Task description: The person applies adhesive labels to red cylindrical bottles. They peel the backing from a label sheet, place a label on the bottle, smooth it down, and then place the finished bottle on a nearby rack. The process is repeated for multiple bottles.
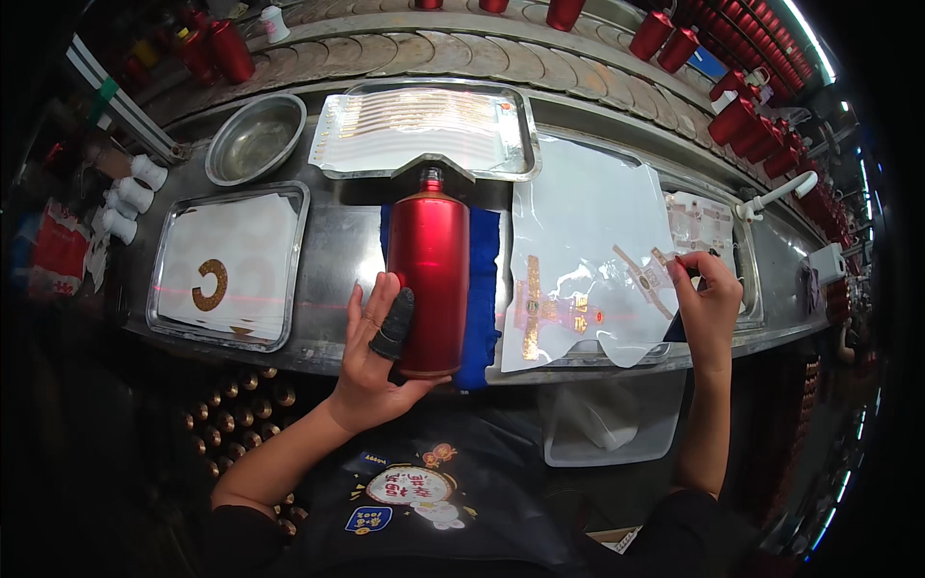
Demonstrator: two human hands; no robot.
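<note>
Your left hand [371, 358] clasped the tall glossy red metal bottle [428, 275] lying on the blue cloth [485, 289], mid-desk, your right hand [708, 303] pinched a gold-printed decal strip [651, 279] on the clear plastic sheet [588, 231]

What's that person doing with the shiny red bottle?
A person sits at a metal workbench. Their left hand, with a dark cover on one finger, holds a red bottle lying on a blue cloth. Their right hand pinches a small gold-patterned sticker at the edge of a clear sheet. Trays of more stickers, a steel bowl and many other red bottles sit around them.
</note>
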